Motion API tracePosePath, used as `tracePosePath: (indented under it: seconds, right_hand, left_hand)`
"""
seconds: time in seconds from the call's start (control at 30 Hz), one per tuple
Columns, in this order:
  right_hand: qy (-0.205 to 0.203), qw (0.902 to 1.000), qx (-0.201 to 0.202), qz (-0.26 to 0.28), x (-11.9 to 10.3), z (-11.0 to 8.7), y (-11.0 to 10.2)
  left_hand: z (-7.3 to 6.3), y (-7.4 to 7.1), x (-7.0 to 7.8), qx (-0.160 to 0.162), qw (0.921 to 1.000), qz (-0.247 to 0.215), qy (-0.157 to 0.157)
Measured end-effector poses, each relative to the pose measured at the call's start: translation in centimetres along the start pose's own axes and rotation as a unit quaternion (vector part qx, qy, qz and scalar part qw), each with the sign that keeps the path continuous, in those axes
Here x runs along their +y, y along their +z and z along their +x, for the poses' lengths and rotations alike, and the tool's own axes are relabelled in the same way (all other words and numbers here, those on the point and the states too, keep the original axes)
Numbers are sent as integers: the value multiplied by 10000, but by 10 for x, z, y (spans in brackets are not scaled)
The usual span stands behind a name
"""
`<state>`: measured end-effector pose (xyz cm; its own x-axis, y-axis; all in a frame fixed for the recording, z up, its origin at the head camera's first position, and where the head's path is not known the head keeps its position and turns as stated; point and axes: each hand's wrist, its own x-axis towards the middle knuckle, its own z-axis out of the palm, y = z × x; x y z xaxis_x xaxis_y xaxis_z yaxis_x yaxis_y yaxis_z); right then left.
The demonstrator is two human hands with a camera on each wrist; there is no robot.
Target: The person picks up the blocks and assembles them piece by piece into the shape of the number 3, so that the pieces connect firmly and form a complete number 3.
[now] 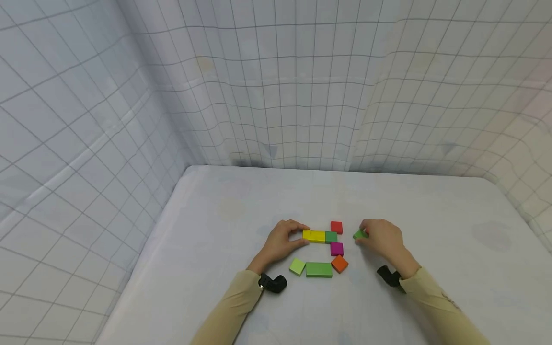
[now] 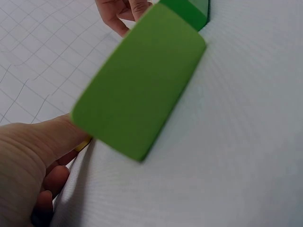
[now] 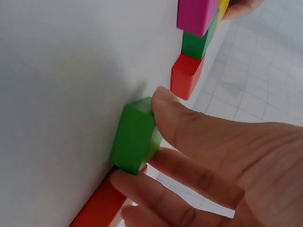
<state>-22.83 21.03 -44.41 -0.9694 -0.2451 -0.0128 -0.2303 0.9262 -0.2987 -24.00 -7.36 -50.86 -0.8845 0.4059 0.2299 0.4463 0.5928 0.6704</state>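
Observation:
My left hand (image 1: pixel 282 242) holds the left end of a yellow block (image 1: pixel 314 236) between thumb and fingers. A dark green block (image 1: pixel 331 237) touches the yellow one's right end. Above and below its right side are a red block (image 1: pixel 337 227) and a magenta block (image 1: pixel 337 248). Farther right, my right hand (image 1: pixel 384 239) pinches a green block (image 3: pixel 132 135) between thumb and fingers, close to the table. Under those fingers, in the right wrist view, lies an orange-red block (image 3: pixel 97 205), hidden by the hand in the head view.
Nearer the person lie a tilted light green block (image 1: pixel 297 266), a long green block (image 1: pixel 319 270) and a turned orange block (image 1: pixel 339 263). The white table (image 1: pixel 224 201) ends at a grid-patterned cloth (image 1: pixel 276 96) behind and at the sides.

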Motion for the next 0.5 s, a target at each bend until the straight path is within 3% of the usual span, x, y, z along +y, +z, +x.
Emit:
tracePosePath:
  seconds: [0.5]
  right_hand:
    - [499, 9987, 55, 126, 2, 52, 4]
  left_hand:
    - [1, 0, 1, -46, 10000, 50, 6]
